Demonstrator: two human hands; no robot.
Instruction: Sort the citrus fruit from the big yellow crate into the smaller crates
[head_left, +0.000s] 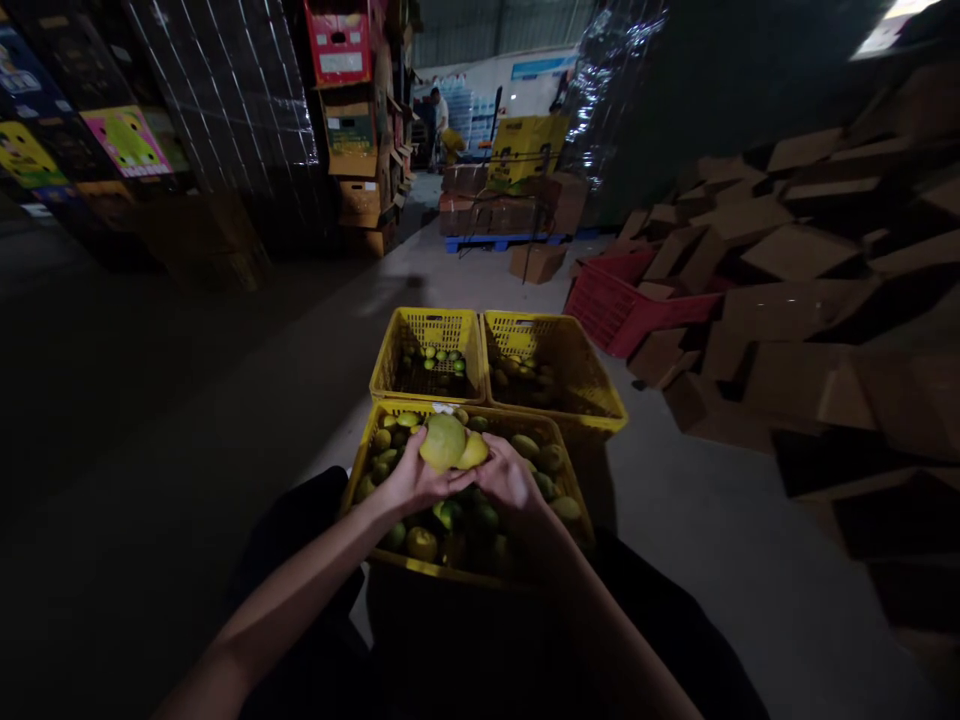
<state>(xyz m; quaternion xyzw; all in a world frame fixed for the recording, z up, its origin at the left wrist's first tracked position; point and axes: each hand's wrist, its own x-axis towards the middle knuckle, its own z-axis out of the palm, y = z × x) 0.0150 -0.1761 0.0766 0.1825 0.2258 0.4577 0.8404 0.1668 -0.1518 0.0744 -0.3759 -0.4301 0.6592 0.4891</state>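
Observation:
My left hand is closed around a large pale yellow-green fruit, held above the near yellow crate. My right hand grips a smaller yellow fruit pressed against the large one. The near crate is full of several green and yellow citrus fruits. Beyond it stand two more yellow crates: the left one holds small green fruits, the right one holds darker, mixed fruits.
A red crate lies tipped at the right beside a heap of flattened cardboard boxes. Stacked cartons line the left. Boxes on a blue pallet stand ahead; a person is far back.

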